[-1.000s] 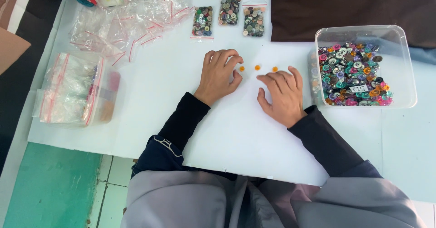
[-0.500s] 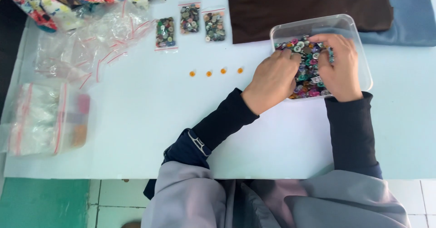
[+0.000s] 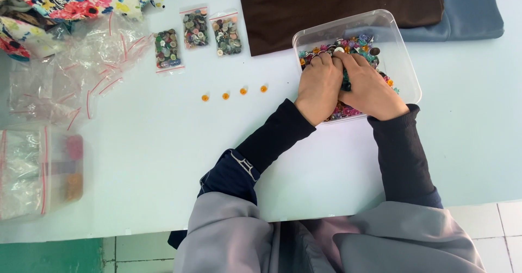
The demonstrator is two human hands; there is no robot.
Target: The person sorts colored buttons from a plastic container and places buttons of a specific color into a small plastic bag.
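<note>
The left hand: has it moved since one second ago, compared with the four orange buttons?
Yes. The left hand went from beside the orange buttons rightwards into the clear tub.

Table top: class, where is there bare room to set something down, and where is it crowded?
The widest bare patch of the table lies below the row of orange buttons, between the zip bags and the left hand. Another lies right of the button tub, below the blue cloth. The top left is crowded with loose bags, three filled packets and flowered cloth.
</note>
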